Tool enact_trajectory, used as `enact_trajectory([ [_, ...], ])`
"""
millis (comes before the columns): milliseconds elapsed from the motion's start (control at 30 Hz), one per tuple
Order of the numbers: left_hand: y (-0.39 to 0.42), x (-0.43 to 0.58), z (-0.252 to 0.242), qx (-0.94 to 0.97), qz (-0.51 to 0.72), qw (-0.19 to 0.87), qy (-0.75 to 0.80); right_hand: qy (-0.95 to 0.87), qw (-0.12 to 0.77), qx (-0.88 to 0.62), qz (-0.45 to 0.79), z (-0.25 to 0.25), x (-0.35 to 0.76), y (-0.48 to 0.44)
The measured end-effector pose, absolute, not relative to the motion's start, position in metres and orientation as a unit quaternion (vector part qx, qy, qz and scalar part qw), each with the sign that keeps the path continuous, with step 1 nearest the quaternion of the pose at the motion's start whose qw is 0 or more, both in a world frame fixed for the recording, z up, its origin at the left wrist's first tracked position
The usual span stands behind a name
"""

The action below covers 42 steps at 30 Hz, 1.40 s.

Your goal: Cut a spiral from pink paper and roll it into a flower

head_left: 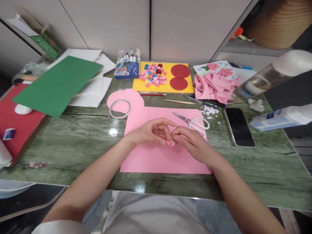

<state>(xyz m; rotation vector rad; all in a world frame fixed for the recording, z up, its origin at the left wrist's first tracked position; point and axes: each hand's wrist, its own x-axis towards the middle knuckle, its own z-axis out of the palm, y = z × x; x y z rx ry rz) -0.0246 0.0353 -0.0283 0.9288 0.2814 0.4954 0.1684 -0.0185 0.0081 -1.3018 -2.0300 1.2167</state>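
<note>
Above a large pink paper sheet (156, 161), my left hand (157, 131) and my right hand (188, 139) meet around a small rolled pink paper strip (168, 143). Both hands pinch it between thumb and fingers; part of the roll is hidden by the fingertips. White-handled scissors (192, 123) lie with open blades on the sheet, just beyond my right hand. To the upper left of my left hand, a roll of tape (110, 109) rests partly on pink paper circles (133, 97).
Behind are a yellow sheet (146, 89) with colored paper rolls (153, 74) and red circles (180, 71), and a marker box (127, 70). Pink scraps (216, 86), a phone (239, 126) and bottles (285, 117) stand or lie right. Green paper (60, 83) lies left.
</note>
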Motion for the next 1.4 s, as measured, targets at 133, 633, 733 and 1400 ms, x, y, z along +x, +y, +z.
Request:
enact_trajectory([
  [133,0.036,-0.025,-0.028,0.443,0.246,0.851,0.137,-0.731,0.225,-0.472,0.438,0.009,0.170,-0.017],
  [633,0.036,-0.023,-0.030,0.461,0.267,0.834,0.142,-0.751,0.168,-0.494,0.406,0.000,0.164,-0.021],
  [733,0.036,-0.022,-0.028,0.476,0.260,0.825,0.160,-0.751,0.154,-0.504,0.398,-0.001,0.165,-0.021],
  [1400,0.032,-0.021,-0.020,0.513,0.219,0.813,0.167,-0.738,0.135,-0.499,0.434,0.000,0.168,-0.021],
])
